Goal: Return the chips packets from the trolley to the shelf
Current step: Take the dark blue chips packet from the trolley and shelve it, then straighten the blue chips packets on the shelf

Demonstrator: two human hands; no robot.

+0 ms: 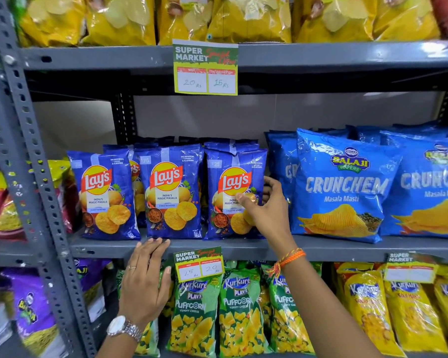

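Three rows of blue Lay's Magic Masala packets stand upright on the grey middle shelf (243, 248). My right hand (267, 208) grips the right edge of the rightmost Lay's packet (228, 192), thumb on its front and fingers behind it. The middle Lay's packet (170, 192) and the left Lay's packet (102, 197) stand beside it untouched. My left hand (145, 282) is open, fingers spread, its tips resting on the front lip of the shelf below the middle packet. The trolley is out of view.
Blue Balaji Crunchem packets (342, 187) fill the shelf right of my right hand. Yellow chip bags (243, 19) line the shelf above. Green Kurkure Puffcorn packets (238, 311) and yellow Kurkure packets (409, 313) hang below. A grey slotted upright (26, 156) stands at left. Price tags (206, 68) hang from shelf edges.
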